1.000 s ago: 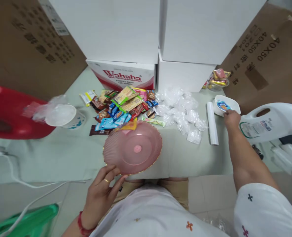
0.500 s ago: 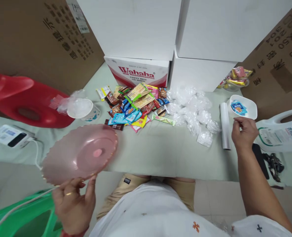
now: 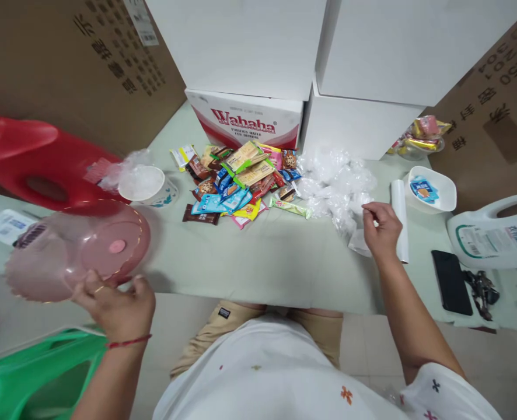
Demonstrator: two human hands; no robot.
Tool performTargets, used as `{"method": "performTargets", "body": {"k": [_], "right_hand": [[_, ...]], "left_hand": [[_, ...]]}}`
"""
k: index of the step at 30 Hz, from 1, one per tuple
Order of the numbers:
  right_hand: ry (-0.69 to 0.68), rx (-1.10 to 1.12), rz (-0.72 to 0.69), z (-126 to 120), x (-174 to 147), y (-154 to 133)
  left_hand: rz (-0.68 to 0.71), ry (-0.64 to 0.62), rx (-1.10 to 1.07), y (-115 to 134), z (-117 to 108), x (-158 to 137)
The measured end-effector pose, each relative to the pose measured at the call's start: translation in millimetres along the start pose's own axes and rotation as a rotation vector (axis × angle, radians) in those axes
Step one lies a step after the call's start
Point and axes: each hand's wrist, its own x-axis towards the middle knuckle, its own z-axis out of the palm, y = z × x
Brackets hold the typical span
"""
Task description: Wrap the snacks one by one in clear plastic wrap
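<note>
At the left, my left hand (image 3: pixel 116 306) grips the near rim of a translucent pink bowl (image 3: pixel 122 224) with a gold wavy edge. The bowl overhangs the table's front edge and its far side is close to the red jug. My right hand (image 3: pixel 381 230) has thumb and forefinger pinched together, over the near right end of a heap of crumpled clear plastic bags (image 3: pixel 335 181). Whether the fingertips hold anything is hidden. Left of the bags lies a pile of wrapped snacks (image 3: pixel 241 186). Right of that hand are a silvery-white roll (image 3: pixel 399 213) and a white bowl (image 3: pixel 446 192) with blue packets inside.
A paper cup (image 3: pixel 164 195) with clear plastic stands beside the red jug (image 3: pixel 66 169). A white jug (image 3: pixel 495 233), phone (image 3: pixel 451 283) and keys (image 3: pixel 484 294) are at the right. Boxes, including a Wahaha carton (image 3: pixel 250 119), line the back. A green basket (image 3: pixel 74 350) is below left.
My left hand and the pink bowl have shifted left, toward the red jug. My right hand has moved left from the white bowl to the clear bags.
</note>
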Motion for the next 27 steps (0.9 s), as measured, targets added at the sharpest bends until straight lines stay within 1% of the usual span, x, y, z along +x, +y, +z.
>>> {"method": "performTargets", "body": {"k": [2,3,5,6,7,8,10,12,13,14,15,17,18,20,22,23,25,27], "right_hand": [[-0.073,0.067,-0.042,17,-1,-16],[-0.112,0.107,-0.058,25,-2,-25],[-0.166,0.192,-0.077,39,-6,-42],[-0.181,0.228,-0.078,45,-8,-49],[-0.193,0.257,-0.072,50,-12,-56],[-0.206,0.278,-0.062,54,-16,-61],[-0.230,0.304,-0.032,57,-26,-67],[-0.252,0.312,0.005,54,-37,-67],[-0.261,0.308,0.024,49,-44,-65],[-0.267,0.298,0.042,44,-50,-63],[-0.274,0.279,0.063,37,-57,-60],[-0.283,0.229,0.117,23,-70,-52],[-0.281,0.207,0.149,17,-77,-48],[-0.263,0.177,0.209,7,-87,-40],[-0.238,0.165,0.250,1,-93,-36],[-0.227,0.162,0.261,0,-94,-36],[-0.216,0.161,0.262,0,-92,-42],[-0.206,0.173,0.230,2,-82,-54]], "left_hand": [[0.058,0.120,0.060,9,-3,-9],[0.096,0.148,0.076,16,-3,-12],[0.148,0.097,0.046,34,1,-7],[0.159,0.020,0.005,46,6,2],[0.154,-0.020,-0.030,58,14,16],[0.126,-0.023,-0.056,70,23,33],[0.037,0.035,-0.080,93,45,74],[-0.077,0.041,-0.081,107,65,115],[-0.120,0.026,-0.064,110,74,133],[-0.123,0.003,-0.049,110,81,149],[-0.070,-0.018,-0.050,106,87,162],[-0.090,0.000,-0.030,93,94,181],[-0.129,-0.004,-0.031,85,95,189],[-0.190,-0.074,-0.054,72,95,197],[-0.161,-0.153,-0.073,66,91,197],[-0.125,-0.155,-0.070,67,88,193],[-0.027,-0.117,-0.045,77,80,176],[0.095,-0.077,0.004,96,69,148]]}}
